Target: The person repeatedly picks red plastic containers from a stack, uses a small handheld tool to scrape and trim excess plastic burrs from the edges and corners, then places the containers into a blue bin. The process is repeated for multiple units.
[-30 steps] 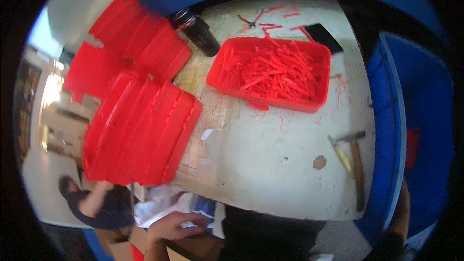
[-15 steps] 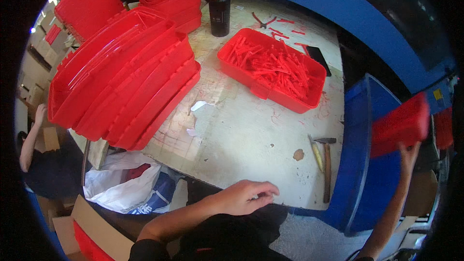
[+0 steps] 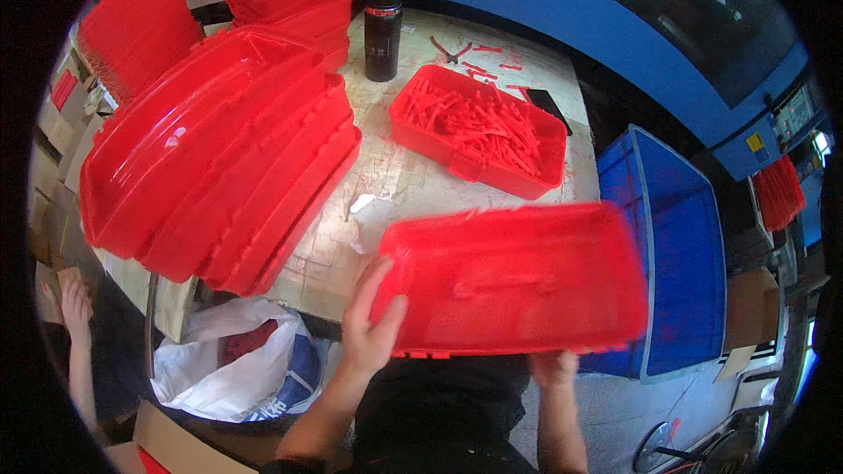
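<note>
A red plastic tray (image 3: 518, 285), slightly blurred, is held in front of me over the near part of the table. My left hand (image 3: 373, 316) grips its left end, thumb on the near side. Under its near right edge my right hand (image 3: 555, 369) holds on, most of the fingers hidden beneath. Beyond it stands a red bin (image 3: 509, 180) full of thin red plastic strips (image 3: 474, 123). To the left, several large red trays (image 3: 206, 167) are stacked on their sides, leaning over the table edge.
A black bottle (image 3: 383, 39), red-handled pliers (image 3: 450, 54) and a dark phone (image 3: 549, 111) lie or stand on the far table (image 3: 421, 184). A deep blue crate (image 3: 680, 254) is at the right. A white bag (image 3: 233, 360) hangs lower left, near a co-worker's hand (image 3: 75, 303).
The red tray has come from above the blue crate at the right to in front of me. My left hand, previously empty, has taken hold of its left end. The view has shifted.
</note>
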Action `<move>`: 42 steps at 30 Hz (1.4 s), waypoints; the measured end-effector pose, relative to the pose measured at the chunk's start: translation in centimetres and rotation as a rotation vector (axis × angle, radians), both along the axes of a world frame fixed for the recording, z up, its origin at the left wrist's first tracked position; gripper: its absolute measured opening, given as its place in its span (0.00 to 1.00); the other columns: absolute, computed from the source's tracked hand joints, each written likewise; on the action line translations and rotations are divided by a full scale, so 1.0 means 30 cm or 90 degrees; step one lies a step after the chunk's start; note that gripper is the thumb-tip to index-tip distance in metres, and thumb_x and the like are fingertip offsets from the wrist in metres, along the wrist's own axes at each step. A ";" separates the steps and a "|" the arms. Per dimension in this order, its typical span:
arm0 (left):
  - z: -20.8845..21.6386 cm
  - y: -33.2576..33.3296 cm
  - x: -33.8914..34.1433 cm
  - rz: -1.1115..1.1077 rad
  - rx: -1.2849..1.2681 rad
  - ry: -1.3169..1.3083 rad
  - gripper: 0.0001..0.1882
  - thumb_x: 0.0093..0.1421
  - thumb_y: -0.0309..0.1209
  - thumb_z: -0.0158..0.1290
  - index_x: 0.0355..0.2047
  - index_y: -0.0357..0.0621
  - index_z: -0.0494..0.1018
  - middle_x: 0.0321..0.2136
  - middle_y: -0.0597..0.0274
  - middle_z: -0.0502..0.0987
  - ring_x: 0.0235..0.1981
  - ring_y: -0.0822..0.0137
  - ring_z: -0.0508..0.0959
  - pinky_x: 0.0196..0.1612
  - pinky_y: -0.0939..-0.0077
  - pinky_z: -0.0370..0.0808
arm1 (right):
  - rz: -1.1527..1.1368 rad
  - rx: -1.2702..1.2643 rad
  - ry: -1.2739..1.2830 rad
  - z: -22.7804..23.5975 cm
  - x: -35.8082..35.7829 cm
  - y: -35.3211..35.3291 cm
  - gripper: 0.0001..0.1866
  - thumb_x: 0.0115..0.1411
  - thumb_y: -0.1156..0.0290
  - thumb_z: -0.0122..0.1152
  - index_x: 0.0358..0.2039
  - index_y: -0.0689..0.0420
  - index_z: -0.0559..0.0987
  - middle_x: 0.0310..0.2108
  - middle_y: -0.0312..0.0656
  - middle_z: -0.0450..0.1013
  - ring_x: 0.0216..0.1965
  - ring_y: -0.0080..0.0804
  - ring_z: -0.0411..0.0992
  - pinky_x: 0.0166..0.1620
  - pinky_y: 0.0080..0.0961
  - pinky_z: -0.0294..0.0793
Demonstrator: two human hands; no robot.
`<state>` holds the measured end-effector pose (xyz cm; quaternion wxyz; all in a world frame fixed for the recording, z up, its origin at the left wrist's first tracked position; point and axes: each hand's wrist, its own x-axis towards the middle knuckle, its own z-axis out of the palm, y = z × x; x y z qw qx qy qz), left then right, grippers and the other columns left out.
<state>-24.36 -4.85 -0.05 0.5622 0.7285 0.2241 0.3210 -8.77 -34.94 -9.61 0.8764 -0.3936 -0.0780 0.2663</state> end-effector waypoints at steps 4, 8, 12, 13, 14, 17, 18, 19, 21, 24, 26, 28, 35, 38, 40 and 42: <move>-0.072 0.015 -0.085 0.027 0.227 0.112 0.25 0.54 0.12 0.47 0.51 0.38 0.76 0.57 0.49 0.74 0.67 0.47 0.65 0.68 0.57 0.58 | 0.176 -0.553 0.165 0.173 -0.026 0.083 0.25 0.60 0.68 0.70 0.56 0.56 0.75 0.48 0.41 0.78 0.47 0.34 0.78 0.49 0.35 0.80; -0.092 0.009 -0.093 0.005 0.232 0.130 0.28 0.44 0.08 0.41 0.41 0.38 0.80 0.53 0.50 0.77 0.67 0.41 0.63 0.68 0.53 0.59 | 0.479 -0.590 -0.482 0.543 0.150 0.111 0.07 0.65 0.72 0.62 0.41 0.60 0.82 0.32 0.41 0.82 0.34 0.27 0.81 0.38 0.27 0.81; -0.078 0.014 -0.094 -0.021 0.197 0.132 0.27 0.42 0.09 0.40 0.38 0.38 0.81 0.51 0.50 0.78 0.67 0.39 0.62 0.69 0.51 0.57 | 0.001 -0.614 -0.850 0.593 0.491 0.542 0.07 0.62 0.74 0.63 0.41 0.59 0.82 0.39 0.49 0.81 0.40 0.40 0.81 0.41 0.34 0.81; -0.071 0.015 -0.103 -0.027 0.198 0.144 0.26 0.43 0.10 0.41 0.38 0.38 0.81 0.51 0.50 0.78 0.67 0.39 0.62 0.69 0.52 0.58 | -0.008 -0.655 -0.999 0.573 0.586 0.663 0.13 0.60 0.71 0.64 0.45 0.57 0.80 0.45 0.49 0.78 0.45 0.47 0.78 0.45 0.37 0.79; -0.066 0.017 -0.113 -0.042 0.207 0.141 0.25 0.43 0.11 0.42 0.39 0.39 0.81 0.51 0.50 0.78 0.67 0.39 0.62 0.68 0.52 0.58 | -0.032 -0.708 -1.048 0.527 0.668 0.784 0.17 0.58 0.68 0.65 0.49 0.54 0.79 0.46 0.49 0.76 0.46 0.50 0.77 0.46 0.40 0.78; -0.052 0.018 -0.155 -0.056 0.232 0.185 0.21 0.49 0.13 0.46 0.41 0.39 0.80 0.51 0.50 0.78 0.64 0.40 0.67 0.66 0.52 0.63 | -0.013 -0.856 -1.086 0.381 0.818 1.001 0.15 0.61 0.66 0.62 0.49 0.50 0.79 0.44 0.48 0.78 0.44 0.52 0.78 0.45 0.44 0.79; -0.049 0.017 -0.168 -0.025 0.220 0.157 0.19 0.51 0.14 0.47 0.41 0.38 0.80 0.52 0.49 0.78 0.63 0.40 0.68 0.65 0.52 0.64 | 0.029 -0.930 -1.067 0.355 0.849 1.030 0.15 0.62 0.65 0.61 0.49 0.50 0.80 0.42 0.48 0.79 0.43 0.52 0.78 0.44 0.45 0.79; -0.046 0.016 -0.183 0.004 0.201 0.147 0.17 0.52 0.15 0.49 0.41 0.37 0.80 0.52 0.49 0.77 0.62 0.40 0.68 0.65 0.52 0.64 | -0.030 -0.893 -1.043 0.339 0.870 1.038 0.13 0.62 0.65 0.60 0.47 0.51 0.80 0.40 0.48 0.80 0.41 0.52 0.79 0.43 0.46 0.79; -0.037 0.012 -0.202 0.079 0.232 0.100 0.13 0.55 0.16 0.51 0.40 0.35 0.78 0.49 0.47 0.78 0.55 0.43 0.75 0.60 0.56 0.69 | -0.136 -0.875 -0.964 0.350 0.886 1.005 0.11 0.63 0.64 0.59 0.44 0.52 0.82 0.36 0.48 0.81 0.38 0.54 0.79 0.41 0.47 0.79; -0.003 0.002 -0.202 0.175 0.175 0.049 0.13 0.54 0.15 0.51 0.40 0.34 0.78 0.44 0.48 0.78 0.49 0.46 0.77 0.55 0.58 0.72 | -0.208 -0.611 -0.699 0.438 0.872 0.898 0.09 0.64 0.70 0.60 0.39 0.60 0.82 0.30 0.46 0.82 0.30 0.39 0.81 0.35 0.34 0.79; 0.039 -0.005 -0.163 0.162 0.142 0.015 0.08 0.60 0.19 0.52 0.39 0.34 0.77 0.38 0.51 0.77 0.43 0.59 0.76 0.48 0.68 0.73 | -0.121 -0.437 -0.460 0.496 0.811 0.807 0.09 0.67 0.72 0.57 0.40 0.63 0.81 0.31 0.41 0.80 0.29 0.27 0.78 0.35 0.23 0.76; 0.095 -0.017 -0.101 0.118 0.072 -0.024 0.07 0.62 0.20 0.52 0.40 0.34 0.77 0.38 0.53 0.77 0.41 0.62 0.76 0.47 0.71 0.73 | -0.079 -0.318 -0.317 0.538 0.695 0.702 0.09 0.69 0.72 0.55 0.41 0.63 0.81 0.32 0.39 0.80 0.30 0.25 0.77 0.36 0.21 0.76; 0.196 -0.026 0.190 -0.367 -0.317 -0.134 0.29 0.69 0.29 0.51 0.68 0.39 0.56 0.31 0.56 0.77 0.19 0.72 0.72 0.25 0.80 0.71 | 0.150 -0.191 -0.220 0.500 0.139 0.409 0.09 0.68 0.74 0.58 0.45 0.63 0.80 0.34 0.42 0.80 0.33 0.26 0.79 0.38 0.22 0.78; 0.169 -0.044 0.209 -0.341 -0.440 -0.073 0.10 0.70 0.31 0.51 0.46 0.39 0.71 0.26 0.57 0.77 0.16 0.72 0.75 0.20 0.80 0.71 | 0.170 -0.195 -0.220 0.455 0.009 0.310 0.16 0.67 0.75 0.59 0.54 0.63 0.76 0.35 0.41 0.81 0.35 0.29 0.80 0.42 0.24 0.79; 0.141 -0.083 0.205 -0.313 -0.581 -0.097 0.06 0.70 0.31 0.52 0.40 0.41 0.71 0.27 0.59 0.78 0.18 0.73 0.75 0.21 0.79 0.72 | 0.192 -0.022 -0.232 0.428 -0.013 0.257 0.23 0.64 0.80 0.61 0.59 0.62 0.72 0.43 0.42 0.79 0.42 0.28 0.78 0.46 0.25 0.78; 0.116 -0.134 0.215 -0.269 -0.695 -0.115 0.05 0.69 0.30 0.53 0.39 0.42 0.72 0.28 0.60 0.79 0.20 0.72 0.77 0.24 0.77 0.76 | 0.133 -0.081 -0.215 0.382 -0.039 0.250 0.27 0.61 0.81 0.63 0.62 0.61 0.70 0.47 0.42 0.76 0.47 0.28 0.76 0.49 0.26 0.76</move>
